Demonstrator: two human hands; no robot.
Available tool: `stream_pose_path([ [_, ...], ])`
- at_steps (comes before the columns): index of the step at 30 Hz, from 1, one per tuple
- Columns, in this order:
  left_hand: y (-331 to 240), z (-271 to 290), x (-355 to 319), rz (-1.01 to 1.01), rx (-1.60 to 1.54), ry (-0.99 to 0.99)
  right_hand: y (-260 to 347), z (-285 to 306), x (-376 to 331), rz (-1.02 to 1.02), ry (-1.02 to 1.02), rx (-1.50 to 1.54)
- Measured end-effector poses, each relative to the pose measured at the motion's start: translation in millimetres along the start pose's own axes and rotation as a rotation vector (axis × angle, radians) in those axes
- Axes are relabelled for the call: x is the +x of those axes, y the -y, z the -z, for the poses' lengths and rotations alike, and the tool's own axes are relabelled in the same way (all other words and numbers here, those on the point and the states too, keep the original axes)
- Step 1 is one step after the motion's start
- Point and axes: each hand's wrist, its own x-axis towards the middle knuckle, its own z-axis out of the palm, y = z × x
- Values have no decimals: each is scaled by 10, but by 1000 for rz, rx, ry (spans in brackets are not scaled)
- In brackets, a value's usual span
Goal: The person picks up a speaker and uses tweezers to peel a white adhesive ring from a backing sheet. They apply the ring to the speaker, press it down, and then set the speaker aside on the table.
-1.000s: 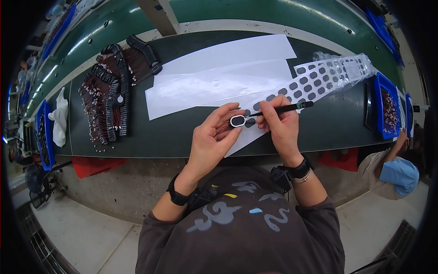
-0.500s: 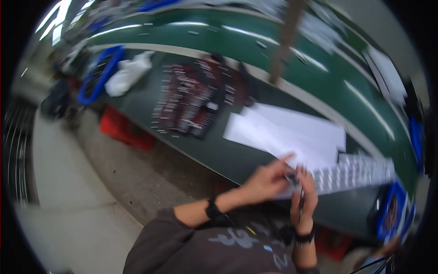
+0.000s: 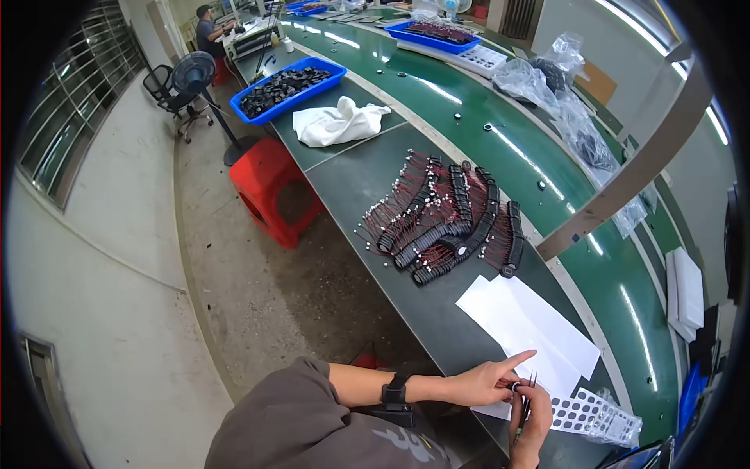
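My left hand (image 3: 483, 384) is over the near edge of the dark green bench, index finger stretched out. Its other fingers pinch a small round black part (image 3: 513, 387). Close against it, my right hand (image 3: 534, 428) grips tweezers (image 3: 532, 381), whose thin tips point up beside the part. White paper sheets (image 3: 539, 332) lie just beyond both hands. Beside the right hand is a white sticker sheet (image 3: 574, 413) with rows of dark rounded squares, partly under clear plastic. Farther left along the bench lie rows of small black parts with red wires (image 3: 437, 234) and white connectors.
A white cloth or bag (image 3: 336, 125) and a blue tray (image 3: 341, 72) of black parts are farther along the bench. A green conveyor (image 3: 426, 109) runs behind, with a post (image 3: 617, 187) at its edge. A red stool (image 3: 266, 184) and a fan (image 3: 193, 72) stand on the floor.
The view has swung toward the left and far end of the bench, so both hands appear lower. They stay together around the small part and tweezers. The picture is sharper.
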Motion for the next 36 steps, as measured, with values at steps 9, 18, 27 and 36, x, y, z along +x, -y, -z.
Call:
stream_pose_path([
  [9,51,9,3,6,-108,-47,-104,250,184,7,79,-41],
  [18,25,41,-11,32,12,0,-1644,543,1182,-66,-186,18],
  [27,12,42,-13,6,15,-38,-1173,589,255,-358,-20,230],
  [36,-267,-170,-53,-165,288,-134,-128,408,-666,-66,173,64],
])
